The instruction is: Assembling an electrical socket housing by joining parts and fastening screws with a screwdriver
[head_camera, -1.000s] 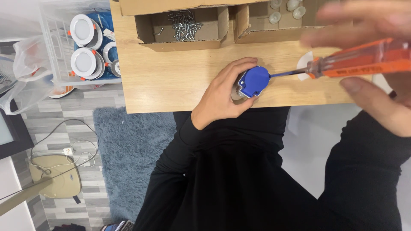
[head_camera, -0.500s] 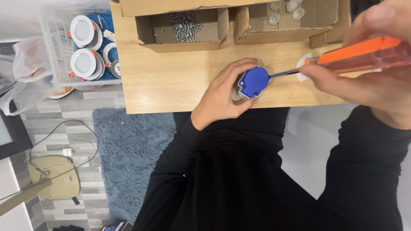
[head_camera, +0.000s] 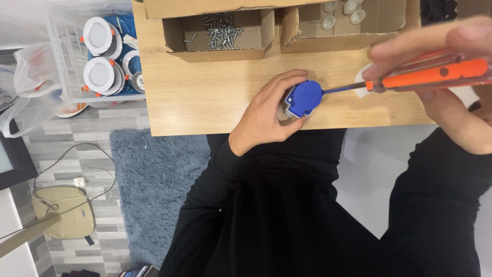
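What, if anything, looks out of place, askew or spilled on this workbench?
Little stands out. One screw lies apart from the heap of screws in the cardboard tray. The blue part and screwdriver look in order.

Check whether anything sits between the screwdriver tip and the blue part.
Nothing visible does. The right hand holds the orange screwdriver, its shaft running clear across the wooden table to the blue part, gripped by the left hand.

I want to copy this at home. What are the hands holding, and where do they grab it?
The left hand grips the small blue plastic part around its sides. The right hand holds the orange-handled screwdriver by its handle.
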